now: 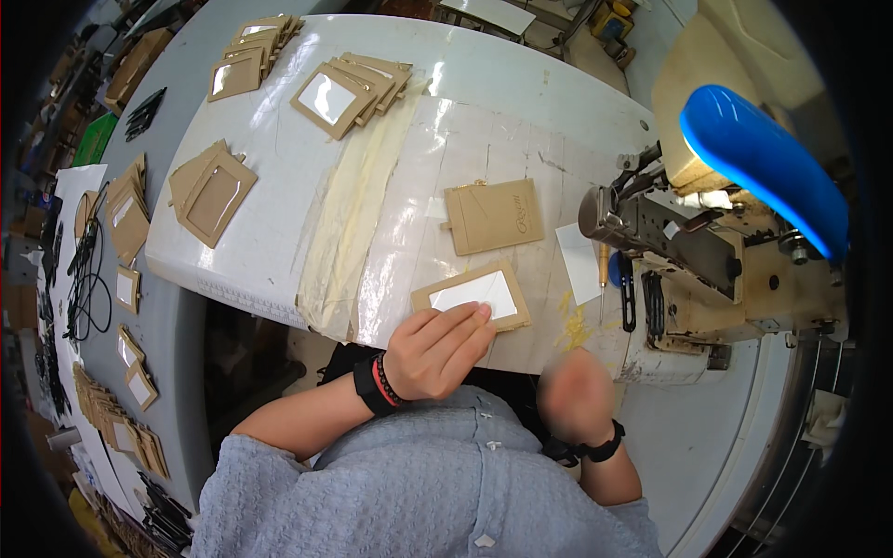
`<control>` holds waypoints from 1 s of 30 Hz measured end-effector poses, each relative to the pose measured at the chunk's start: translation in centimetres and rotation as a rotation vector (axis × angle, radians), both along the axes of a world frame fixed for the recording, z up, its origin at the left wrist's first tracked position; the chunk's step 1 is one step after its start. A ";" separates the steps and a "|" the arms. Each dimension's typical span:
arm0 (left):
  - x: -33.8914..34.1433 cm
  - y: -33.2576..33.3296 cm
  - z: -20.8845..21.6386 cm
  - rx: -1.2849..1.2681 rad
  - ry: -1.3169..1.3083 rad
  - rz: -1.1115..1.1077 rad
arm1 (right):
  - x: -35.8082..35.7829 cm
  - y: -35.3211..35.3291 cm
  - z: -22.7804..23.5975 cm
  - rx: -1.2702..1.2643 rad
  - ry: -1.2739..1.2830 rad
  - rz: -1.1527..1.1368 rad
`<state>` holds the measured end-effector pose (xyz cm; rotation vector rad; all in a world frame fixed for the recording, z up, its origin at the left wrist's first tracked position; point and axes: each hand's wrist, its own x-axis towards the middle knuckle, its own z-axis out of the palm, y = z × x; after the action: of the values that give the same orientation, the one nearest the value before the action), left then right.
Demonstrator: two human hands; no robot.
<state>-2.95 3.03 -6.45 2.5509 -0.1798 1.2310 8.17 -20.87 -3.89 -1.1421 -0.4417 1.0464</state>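
Observation:
A tan card holder [519, 312] with a clear window lies near the front edge of the white worktable. My left hand [435, 352] reaches over that edge, its bunched fingertips pressed on the holder's window; the thumb is mostly hidden. Just beyond lies another tan card holder [495, 219], plain side up with a small stamped mark. My right hand [577, 395] hovers off the table's front edge, right of my left hand and apart from the holder. It is too smeared to make out its fingers or anything in them.
A sewing machine [688, 242] with a blue cover stands at the right. Beside it lie an awl [603, 270], black thread snips [626, 293] and a white card [579, 263]. Stacked card holders [352, 93] sit at the far left; more holders [130, 209] lie on the grey side table.

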 end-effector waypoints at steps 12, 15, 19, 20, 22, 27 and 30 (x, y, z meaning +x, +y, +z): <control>2.2 1.5 4.4 -0.573 0.258 0.018 | -0.8 5.2 3.9 -0.088 -0.581 -0.215; 2.7 2.6 4.9 -0.721 0.380 0.002 | -0.2 7.2 4.5 -0.168 -1.030 -0.246; 3.1 3.3 5.3 -0.852 0.416 -0.006 | -0.3 9.7 4.3 -0.172 -0.949 -0.345; 3.1 3.3 5.2 -0.868 0.419 -0.010 | -0.4 10.2 4.2 -0.182 -0.910 -0.377; 3.2 3.3 5.1 -0.877 0.399 -0.006 | -0.5 10.7 3.6 -0.216 -0.837 -0.371; 3.3 3.4 5.0 -0.895 0.394 0.004 | -0.7 11.8 3.7 -0.257 -0.711 -0.393; 3.3 3.5 4.9 -0.913 0.400 0.006 | -0.6 12.1 3.7 -0.278 -0.696 -0.390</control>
<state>0.31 6.48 -1.57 1.8999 0.3921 0.5581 7.61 -8.78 -0.20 -1.7619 -0.5934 0.3507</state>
